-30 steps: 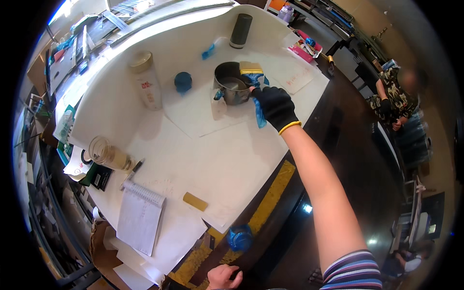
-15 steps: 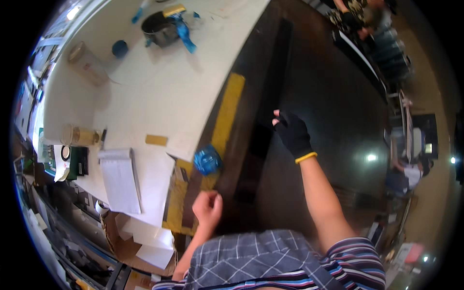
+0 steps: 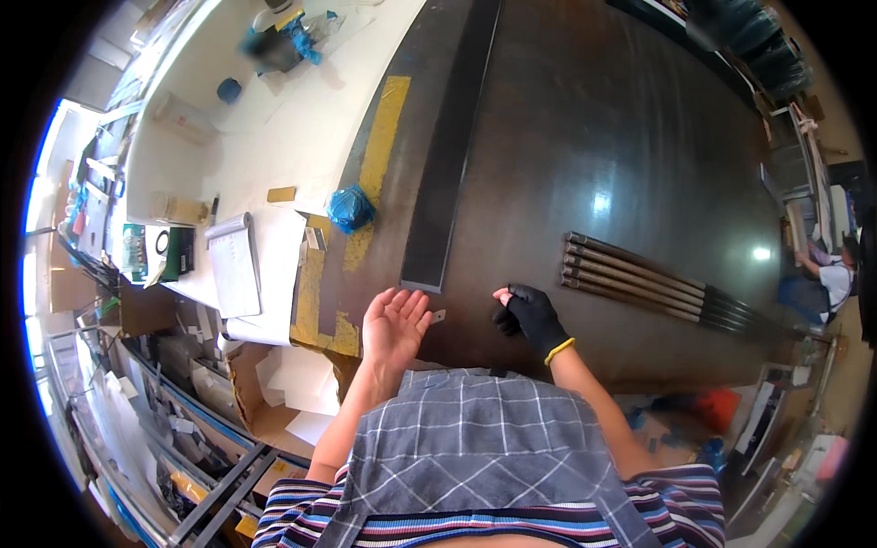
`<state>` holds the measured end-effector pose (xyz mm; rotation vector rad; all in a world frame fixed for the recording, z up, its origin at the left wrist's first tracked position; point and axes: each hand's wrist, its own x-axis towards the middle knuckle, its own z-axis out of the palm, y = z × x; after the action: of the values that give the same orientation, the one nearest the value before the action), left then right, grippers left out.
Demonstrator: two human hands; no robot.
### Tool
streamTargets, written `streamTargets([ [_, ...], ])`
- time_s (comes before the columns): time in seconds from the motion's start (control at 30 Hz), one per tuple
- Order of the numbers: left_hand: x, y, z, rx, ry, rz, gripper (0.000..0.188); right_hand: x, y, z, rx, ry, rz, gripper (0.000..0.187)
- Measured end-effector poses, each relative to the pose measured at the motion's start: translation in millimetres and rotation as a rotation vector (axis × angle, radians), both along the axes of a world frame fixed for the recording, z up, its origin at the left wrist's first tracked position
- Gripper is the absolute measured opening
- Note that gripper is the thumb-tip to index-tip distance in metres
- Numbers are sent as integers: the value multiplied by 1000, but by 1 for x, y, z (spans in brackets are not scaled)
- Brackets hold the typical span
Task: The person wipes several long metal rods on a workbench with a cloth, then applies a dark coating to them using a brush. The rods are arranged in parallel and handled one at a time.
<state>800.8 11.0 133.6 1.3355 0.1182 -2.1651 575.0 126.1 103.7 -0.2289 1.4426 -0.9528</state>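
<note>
My left hand (image 3: 395, 324) is bare and open, palm up, just above the near edge of the dark tabletop (image 3: 548, 183). Beside its fingers lies a small pale tab (image 3: 438, 317) with a hole. My right hand (image 3: 532, 320) wears a black glove with a yellow cuff and bare fingertips. Its fingers curl in over the table, with nothing visible in them. To its right rests a row of several long brown rods (image 3: 630, 281) with darker ends. A long black strip (image 3: 438, 183) runs away from me between the hands.
A blue plastic-wrapped ball (image 3: 350, 209) sits by yellow tape (image 3: 379, 146). On the white table (image 3: 274, 146) at left are a notepad (image 3: 234, 265), a jar (image 3: 178, 208) and a dark pot (image 3: 271, 50). An open carton (image 3: 251, 393) stands below. Another person (image 3: 833, 279) is at far right.
The view has shifted, bringing the brown rods into sight. My left hand has gone from curled to open, palm up. My right hand has drawn back nearer to me.
</note>
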Motion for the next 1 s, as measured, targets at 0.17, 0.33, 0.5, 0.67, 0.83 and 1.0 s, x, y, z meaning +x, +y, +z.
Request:
streamTargets([
  [0.17, -18, 1, 22, -41, -77, -29, 78, -2, 15, -14, -175, -7, 38, 22],
  [0.33, -24, 3, 5, -61, -198, -4, 76, 2, -2, -6, -153, -98, 224, 22],
  [0.5, -24, -3, -2, 54, -158, 85, 54, 23, -26, -22, -194, -209, 194, 28],
  [0.67, -22, -6, -3, -61, -43, 27, 22, 27, -33, -16, -181, -238, 153, 28],
  [0.83, -27, -13, -15, -211, -253, -95, 19, 31, -32, -17, -211, -208, 118, 29],
  [1.0, -20, -12, -27, -876, -868, -563, 34, 49, -39, -16, -218, -116, 95, 43],
])
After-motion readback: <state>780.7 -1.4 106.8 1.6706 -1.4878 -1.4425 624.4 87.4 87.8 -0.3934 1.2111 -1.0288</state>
